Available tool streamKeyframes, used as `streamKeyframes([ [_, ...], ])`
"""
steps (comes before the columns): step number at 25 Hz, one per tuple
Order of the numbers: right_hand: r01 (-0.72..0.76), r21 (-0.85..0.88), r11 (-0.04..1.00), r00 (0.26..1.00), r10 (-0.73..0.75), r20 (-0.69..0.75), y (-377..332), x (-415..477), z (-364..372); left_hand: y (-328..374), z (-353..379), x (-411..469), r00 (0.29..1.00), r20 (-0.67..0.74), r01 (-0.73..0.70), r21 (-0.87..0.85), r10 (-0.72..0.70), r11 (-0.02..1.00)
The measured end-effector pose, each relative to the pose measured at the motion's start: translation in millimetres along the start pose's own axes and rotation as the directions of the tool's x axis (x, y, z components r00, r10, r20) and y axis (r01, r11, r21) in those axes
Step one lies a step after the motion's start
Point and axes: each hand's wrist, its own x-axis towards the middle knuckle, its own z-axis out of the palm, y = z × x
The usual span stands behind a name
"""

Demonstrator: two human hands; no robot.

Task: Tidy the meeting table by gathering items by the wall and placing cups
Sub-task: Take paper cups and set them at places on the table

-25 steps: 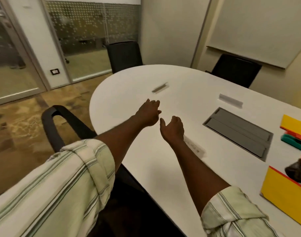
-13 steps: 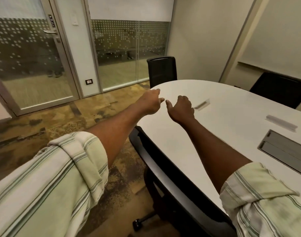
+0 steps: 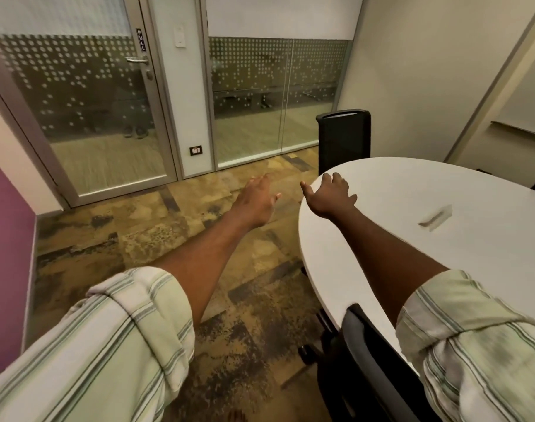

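Note:
The white oval meeting table [image 3: 442, 269] fills the right side of the head view. A small flat grey strip [image 3: 436, 218] lies on it, blurred. My right hand [image 3: 331, 194] reaches out over the table's left rounded end, fingers spread and holding nothing. My left hand [image 3: 258, 199] is stretched forward over the floor, left of the table, relaxed and empty. No cups or other items are in view.
A black chair [image 3: 343, 138] stands at the table's far end. Another chair back [image 3: 372, 360] sits under the near edge, below my right arm. A glass door [image 3: 86, 111] and glass wall [image 3: 275, 95] lie ahead across patterned carpet [image 3: 156, 239]. A purple wall [image 3: 4, 239] is at left.
The view has swung left, away from the table's middle toward the glass door. The yellow folders and table hatch have left the view. Both hands have opened from loose curls.

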Motion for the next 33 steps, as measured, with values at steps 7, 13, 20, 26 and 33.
streamKeyframes([
  [7, 0.011, -0.035, 0.999, 0.999, -0.01, 0.034, -51.8, 138.0, 52.4, -99.0, -7.3, 132.8, 1.0, 0.016, -0.006, 0.08, 0.005, 0.997],
  [13, -0.068, 0.011, 0.998, 0.994, 0.066, 0.086, -85.9, 218.4, 127.8, -174.0, 28.3, 229.9, 0.998, 0.048, 0.024, 0.034, -0.026, 0.999],
  [20, -0.175, 0.119, 0.977, 0.982, 0.165, 0.088, -163.3, 338.0, 208.5, -260.6, 37.6, 391.9, 0.991, 0.088, -0.103, 0.034, 0.099, 0.994],
  [26, -0.23, 0.094, 0.969, 0.973, 0.226, 0.055, -207.0, 444.5, 249.8, -311.2, 38.0, 516.8, 0.971, 0.151, -0.197, 0.046, 0.188, 0.979],
  [33, -0.274, 0.076, 0.959, 0.96, 0.268, 0.078, -198.3, 618.1, 300.3, -354.6, 87.8, 682.2, 0.937, 0.255, -0.261, 0.062, 0.238, 0.963],
])
